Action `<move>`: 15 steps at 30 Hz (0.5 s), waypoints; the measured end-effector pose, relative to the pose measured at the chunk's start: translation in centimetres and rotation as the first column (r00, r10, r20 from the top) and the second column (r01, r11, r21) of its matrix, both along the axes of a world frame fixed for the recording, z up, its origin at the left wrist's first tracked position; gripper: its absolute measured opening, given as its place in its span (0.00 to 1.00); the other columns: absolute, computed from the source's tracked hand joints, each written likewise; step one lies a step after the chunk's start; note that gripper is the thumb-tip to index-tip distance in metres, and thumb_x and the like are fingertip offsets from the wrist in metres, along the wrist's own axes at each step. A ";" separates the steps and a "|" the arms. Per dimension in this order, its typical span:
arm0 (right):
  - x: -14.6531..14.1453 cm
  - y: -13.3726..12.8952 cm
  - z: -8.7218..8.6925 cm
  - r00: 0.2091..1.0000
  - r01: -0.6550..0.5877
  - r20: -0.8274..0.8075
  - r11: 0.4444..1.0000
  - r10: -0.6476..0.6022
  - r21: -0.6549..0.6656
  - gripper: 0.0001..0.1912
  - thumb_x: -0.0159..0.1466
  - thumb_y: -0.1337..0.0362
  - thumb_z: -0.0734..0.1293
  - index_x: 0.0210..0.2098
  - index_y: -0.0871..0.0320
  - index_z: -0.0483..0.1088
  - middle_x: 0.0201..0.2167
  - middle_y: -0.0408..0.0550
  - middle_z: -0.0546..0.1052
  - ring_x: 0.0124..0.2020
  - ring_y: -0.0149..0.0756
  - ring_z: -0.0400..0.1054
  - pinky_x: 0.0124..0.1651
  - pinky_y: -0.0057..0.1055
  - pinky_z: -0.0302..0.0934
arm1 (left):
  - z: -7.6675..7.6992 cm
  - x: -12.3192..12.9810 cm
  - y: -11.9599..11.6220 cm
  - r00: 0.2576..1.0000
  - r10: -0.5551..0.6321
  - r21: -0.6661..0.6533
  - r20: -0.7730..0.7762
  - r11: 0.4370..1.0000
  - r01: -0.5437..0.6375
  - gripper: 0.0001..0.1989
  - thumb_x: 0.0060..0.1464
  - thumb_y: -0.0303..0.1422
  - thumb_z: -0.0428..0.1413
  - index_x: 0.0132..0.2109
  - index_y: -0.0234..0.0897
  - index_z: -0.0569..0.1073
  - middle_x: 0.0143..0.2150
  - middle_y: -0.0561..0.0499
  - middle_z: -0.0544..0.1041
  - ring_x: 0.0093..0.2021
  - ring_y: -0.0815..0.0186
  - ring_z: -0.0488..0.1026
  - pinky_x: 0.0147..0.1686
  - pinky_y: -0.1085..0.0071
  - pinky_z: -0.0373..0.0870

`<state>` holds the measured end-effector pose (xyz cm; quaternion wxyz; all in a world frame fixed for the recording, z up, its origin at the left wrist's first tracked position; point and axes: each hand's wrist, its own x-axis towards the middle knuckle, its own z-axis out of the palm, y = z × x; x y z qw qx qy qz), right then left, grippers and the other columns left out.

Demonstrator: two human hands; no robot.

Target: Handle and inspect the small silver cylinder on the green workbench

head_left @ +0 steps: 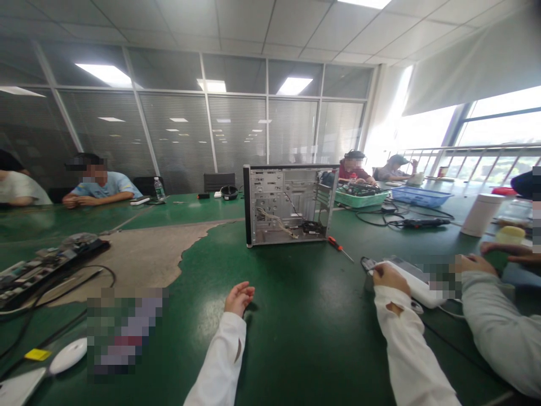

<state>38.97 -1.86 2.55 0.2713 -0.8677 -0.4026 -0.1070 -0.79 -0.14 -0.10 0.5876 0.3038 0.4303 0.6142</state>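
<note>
An open computer case [289, 206] stands upright on the green table, its bare metal inside facing me, with loose cables and a black fan at the bottom. My left hand [239, 298] is in front of it, palm partly up, fingers loosely curled and holding nothing. To the right, my right hand [391, 277] has its fingers closed at the end of a white device [416, 282], beside a small dark object [369, 264]; what it grips is hidden. An orange-handled screwdriver [336, 245] lies by the case's lower right corner.
Electronic parts [51, 265] and cables lie at left, near a white mouse [70, 355]. Green [363, 197] and blue [420, 196] baskets stand behind right, with a black tool [425, 223] and white cup [480, 215]. A neighbour's grey sleeve [499, 321] is close at right; other people sit around.
</note>
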 end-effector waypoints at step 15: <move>-1.1 0.9 -0.8 0.996 -0.086 0.015 0.988 0.088 -0.128 0.12 0.51 0.63 0.61 0.34 0.61 0.61 0.29 0.53 0.69 0.31 0.41 0.65 0.29 0.31 0.54 | -0.1 0.0 0.2 1.000 0.002 -0.003 -0.019 1.000 -0.002 0.16 0.28 0.20 0.49 0.31 0.33 0.68 0.23 0.50 0.74 0.25 0.68 0.71 0.26 0.73 0.66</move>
